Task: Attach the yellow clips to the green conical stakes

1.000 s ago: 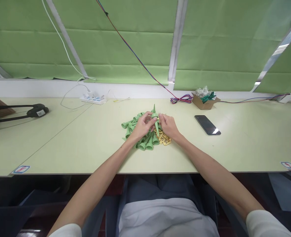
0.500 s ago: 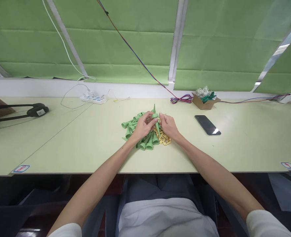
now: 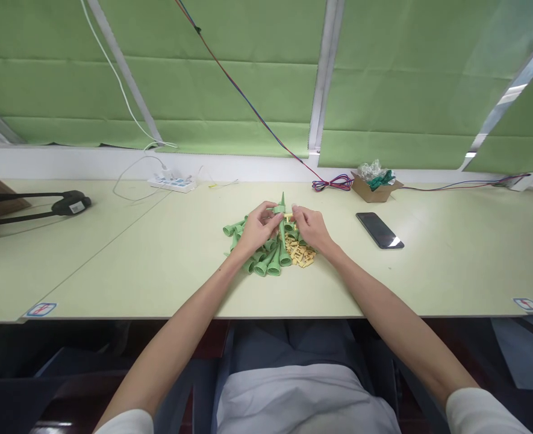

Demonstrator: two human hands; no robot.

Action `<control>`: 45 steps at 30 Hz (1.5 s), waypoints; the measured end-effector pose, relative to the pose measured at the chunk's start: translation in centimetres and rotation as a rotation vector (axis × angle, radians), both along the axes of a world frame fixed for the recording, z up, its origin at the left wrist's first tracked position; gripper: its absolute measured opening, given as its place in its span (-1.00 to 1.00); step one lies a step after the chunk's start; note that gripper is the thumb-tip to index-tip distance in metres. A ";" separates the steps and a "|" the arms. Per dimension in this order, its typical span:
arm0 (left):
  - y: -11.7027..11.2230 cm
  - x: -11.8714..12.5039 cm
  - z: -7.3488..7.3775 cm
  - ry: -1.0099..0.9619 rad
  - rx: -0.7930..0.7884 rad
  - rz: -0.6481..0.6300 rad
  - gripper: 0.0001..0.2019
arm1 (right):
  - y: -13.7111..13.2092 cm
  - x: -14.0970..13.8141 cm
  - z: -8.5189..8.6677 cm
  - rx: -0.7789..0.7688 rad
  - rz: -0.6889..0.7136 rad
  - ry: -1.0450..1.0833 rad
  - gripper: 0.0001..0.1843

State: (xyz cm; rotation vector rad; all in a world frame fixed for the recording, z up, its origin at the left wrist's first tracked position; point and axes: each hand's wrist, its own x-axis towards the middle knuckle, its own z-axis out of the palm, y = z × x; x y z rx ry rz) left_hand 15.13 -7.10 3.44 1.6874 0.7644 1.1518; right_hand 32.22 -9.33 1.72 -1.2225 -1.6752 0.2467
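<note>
A heap of green plastic cones [image 3: 259, 256] lies in the middle of the pale table [image 3: 158, 265], with a smaller heap of yellow plastic pieces [image 3: 301, 253] at its right. My left hand [image 3: 257, 228] is closed on one green cone [image 3: 280, 218], held point down above the heap. My right hand [image 3: 308, 226] pinches a small yellow piece [image 3: 288, 216] against the wide end of that cone. The two hands almost touch.
A black phone [image 3: 379, 229] lies to the right of the hands. Behind it stands a small cardboard box [image 3: 375, 187] with clear and green bits. A white power strip [image 3: 172, 182] and cables run along the back edge. A black handled object [image 3: 70, 202] lies far left.
The held cone has turned a little in my left hand, and my right hand now has a yellow piece at its wide end. Both hands stay above the heap.
</note>
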 end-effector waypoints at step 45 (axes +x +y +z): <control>-1.2 -1.4 1.2 0.593 -0.019 -0.437 -0.58 | -1.0 2.4 -0.1 -0.003 0.288 -0.360 -0.78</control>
